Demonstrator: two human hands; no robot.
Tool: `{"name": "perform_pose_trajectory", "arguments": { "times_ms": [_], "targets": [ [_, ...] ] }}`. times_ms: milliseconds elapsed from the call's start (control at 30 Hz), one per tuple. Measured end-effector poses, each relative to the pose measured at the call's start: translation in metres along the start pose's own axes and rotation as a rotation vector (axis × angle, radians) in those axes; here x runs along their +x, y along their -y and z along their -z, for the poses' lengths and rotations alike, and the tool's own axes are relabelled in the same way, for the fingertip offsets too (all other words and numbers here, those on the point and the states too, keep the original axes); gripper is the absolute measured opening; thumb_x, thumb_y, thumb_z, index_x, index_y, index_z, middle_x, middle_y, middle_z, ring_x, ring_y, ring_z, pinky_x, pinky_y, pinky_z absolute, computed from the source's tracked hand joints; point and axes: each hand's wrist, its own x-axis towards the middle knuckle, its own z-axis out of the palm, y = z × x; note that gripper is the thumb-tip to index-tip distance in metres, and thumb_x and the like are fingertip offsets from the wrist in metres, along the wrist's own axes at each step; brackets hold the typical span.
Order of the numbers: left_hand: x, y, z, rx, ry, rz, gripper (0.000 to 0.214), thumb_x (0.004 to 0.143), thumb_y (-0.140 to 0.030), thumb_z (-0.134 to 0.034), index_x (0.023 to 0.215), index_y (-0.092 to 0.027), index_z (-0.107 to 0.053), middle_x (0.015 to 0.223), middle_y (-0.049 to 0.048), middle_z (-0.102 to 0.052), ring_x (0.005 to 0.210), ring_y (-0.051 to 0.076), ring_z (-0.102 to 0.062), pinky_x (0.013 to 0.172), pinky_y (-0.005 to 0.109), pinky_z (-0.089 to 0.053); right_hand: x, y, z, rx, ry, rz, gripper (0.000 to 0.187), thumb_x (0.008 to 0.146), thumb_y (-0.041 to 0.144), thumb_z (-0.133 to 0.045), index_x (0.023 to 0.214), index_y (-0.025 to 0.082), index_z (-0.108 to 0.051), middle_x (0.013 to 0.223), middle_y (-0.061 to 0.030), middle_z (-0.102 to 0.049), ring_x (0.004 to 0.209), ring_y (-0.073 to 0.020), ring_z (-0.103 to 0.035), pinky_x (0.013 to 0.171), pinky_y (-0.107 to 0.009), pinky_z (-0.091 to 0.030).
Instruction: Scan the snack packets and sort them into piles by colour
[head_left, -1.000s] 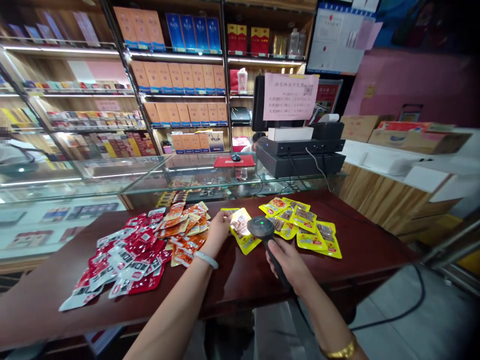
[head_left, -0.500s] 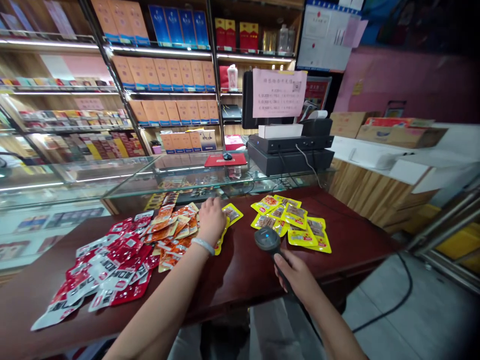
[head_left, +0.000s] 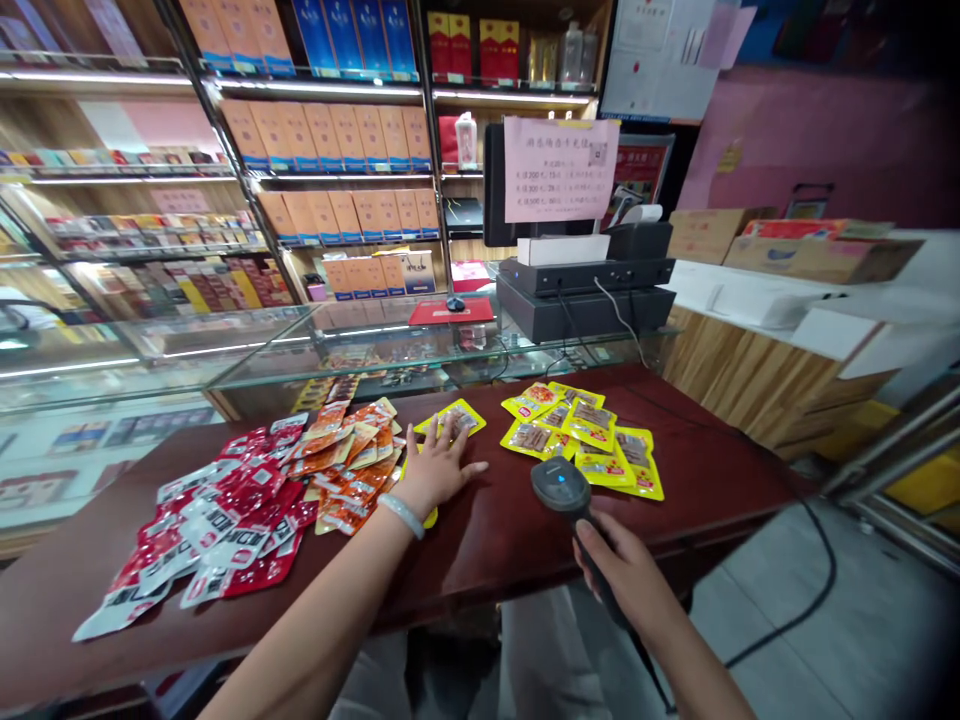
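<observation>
My left hand is spread flat, fingers apart, over a yellow snack packet on the dark red-brown table. Another yellow packet shows partly beneath the hand. My right hand is wrapped around the handle of a black barcode scanner, its head just above the table. Beyond the scanner lies a loose group of yellow packets. Left of my left hand sits a pile of orange packets; farther left is a heap of red and white packets.
A glass display counter borders the table's far side, with a computer mouse on a red mat. A monitor bearing a pink notice stands above a black cash drawer. The scanner's black cable loops at right.
My left hand has opened from bent fingers to a spread palm and moved slightly right. My right hand and the scanner have shifted right.
</observation>
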Motion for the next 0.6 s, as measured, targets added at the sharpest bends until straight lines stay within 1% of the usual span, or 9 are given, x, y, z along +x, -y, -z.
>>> {"name": "perform_pose_trajectory", "arguments": {
  "times_ms": [100, 167, 233, 300, 367, 400, 467, 533, 600],
  "targets": [
    [0.012, 0.008, -0.009, -0.018, 0.070, 0.063, 0.083, 0.084, -0.077, -0.032, 0.154, -0.032, -0.026, 0.163, 0.0091, -0.015, 0.150, 0.039, -0.007, 0.110, 0.073, 0.003, 0.003, 0.002, -0.006, 0.021, 0.016, -0.027, 0.048, 0.083, 0.064, -0.061, 0.104, 0.021, -0.058, 0.062, 0.0047, -0.056, 0.045, -0.0102, -0.049, 0.041, -0.020, -0.036],
    [0.028, 0.011, -0.011, -0.025, 0.073, 0.102, 0.083, 0.085, -0.076, -0.030, 0.154, -0.032, -0.025, 0.163, 0.0092, -0.013, 0.150, 0.039, -0.005, 0.109, 0.075, 0.001, 0.006, 0.006, -0.012, 0.026, 0.047, -0.034, 0.047, 0.084, 0.064, -0.060, 0.103, 0.021, -0.058, 0.062, 0.0054, -0.054, 0.045, -0.0094, -0.048, 0.040, -0.019, -0.035],
    [0.044, 0.010, -0.009, -0.022, 0.065, 0.138, 0.081, 0.086, -0.075, -0.030, 0.154, -0.030, -0.027, 0.163, 0.0104, -0.014, 0.150, 0.039, -0.005, 0.108, 0.076, 0.003, 0.009, 0.012, -0.019, 0.029, 0.081, -0.015, 0.047, 0.085, 0.064, -0.059, 0.101, 0.021, -0.058, 0.062, 0.0058, -0.053, 0.044, -0.0087, -0.047, 0.039, -0.018, -0.034],
    [0.057, 0.004, -0.002, -0.010, 0.015, 0.200, 0.082, 0.087, -0.072, -0.032, 0.153, -0.024, -0.030, 0.162, 0.0148, -0.017, 0.150, 0.040, -0.004, 0.109, 0.075, 0.004, 0.012, 0.018, -0.025, 0.028, 0.098, 0.014, 0.047, 0.085, 0.064, -0.058, 0.100, 0.020, -0.058, 0.061, 0.0058, -0.053, 0.043, -0.0086, -0.047, 0.038, -0.018, -0.034],
    [0.061, -0.009, 0.006, -0.003, -0.103, 0.218, 0.081, 0.089, -0.068, -0.035, 0.152, -0.017, -0.032, 0.161, 0.0201, -0.019, 0.150, 0.040, -0.002, 0.111, 0.071, 0.004, 0.013, 0.021, -0.028, 0.024, 0.098, 0.020, 0.049, 0.084, 0.066, -0.058, 0.101, 0.020, -0.058, 0.060, 0.0058, -0.053, 0.043, -0.0089, -0.047, 0.037, -0.018, -0.034],
    [0.060, -0.019, 0.009, -0.007, -0.165, 0.179, 0.079, 0.090, -0.064, -0.038, 0.152, -0.015, -0.033, 0.160, 0.0211, -0.020, 0.150, 0.039, -0.003, 0.113, 0.068, 0.002, 0.013, 0.022, -0.028, 0.024, 0.093, 0.018, 0.050, 0.083, 0.067, -0.058, 0.102, 0.020, -0.058, 0.060, 0.0059, -0.053, 0.043, -0.0090, -0.047, 0.037, -0.018, -0.034],
    [0.054, -0.041, 0.014, -0.042, -0.223, 0.006, 0.070, 0.090, -0.053, -0.047, 0.150, -0.017, -0.038, 0.160, 0.0186, -0.024, 0.150, 0.036, -0.010, 0.118, 0.062, -0.003, 0.012, 0.020, -0.025, 0.025, 0.070, 0.014, 0.051, 0.083, 0.067, -0.058, 0.103, 0.020, -0.058, 0.060, 0.0058, -0.053, 0.042, -0.0091, -0.048, 0.037, -0.018, -0.034],
    [0.045, -0.065, 0.013, -0.099, -0.174, -0.201, 0.064, 0.087, -0.043, -0.055, 0.146, -0.022, -0.044, 0.158, 0.0147, -0.031, 0.149, 0.034, -0.019, 0.119, 0.058, -0.010, 0.010, 0.016, -0.018, 0.029, 0.038, 0.015, 0.050, 0.084, 0.067, -0.058, 0.101, 0.020, -0.058, 0.061, 0.0056, -0.053, 0.042, -0.0090, -0.047, 0.037, -0.018, -0.034],
    [0.038, -0.085, 0.009, -0.149, -0.120, -0.375, 0.062, 0.085, -0.038, -0.057, 0.145, -0.023, -0.045, 0.156, 0.0127, -0.037, 0.147, 0.033, -0.024, 0.119, 0.057, -0.013, 0.007, 0.013, -0.010, 0.037, 0.004, 0.018, 0.047, 0.085, 0.065, -0.058, 0.098, 0.020, -0.057, 0.061, 0.0052, -0.053, 0.043, -0.0090, -0.047, 0.038, -0.019, -0.034]
  ]
}}
